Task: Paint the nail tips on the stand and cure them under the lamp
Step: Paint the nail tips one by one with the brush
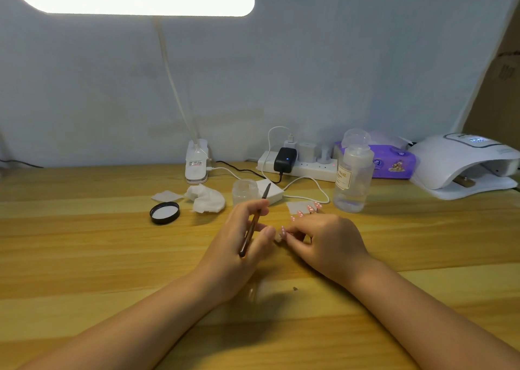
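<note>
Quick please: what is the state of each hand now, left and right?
Left hand: closed, holding the brush.
Right hand: fingers curled around a nail tip; the grip itself is hard to see.

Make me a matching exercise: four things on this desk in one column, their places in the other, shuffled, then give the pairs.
Things:
1. brush
2. black lid
3. curing lamp
4. clear bottle

Places:
A. far right of the desk
B. just in front of the purple tissue pack
C. held in the left hand
D. lying flat, left of the crumpled wipes

Pairs: 1-C, 2-D, 3-A, 4-B
</note>
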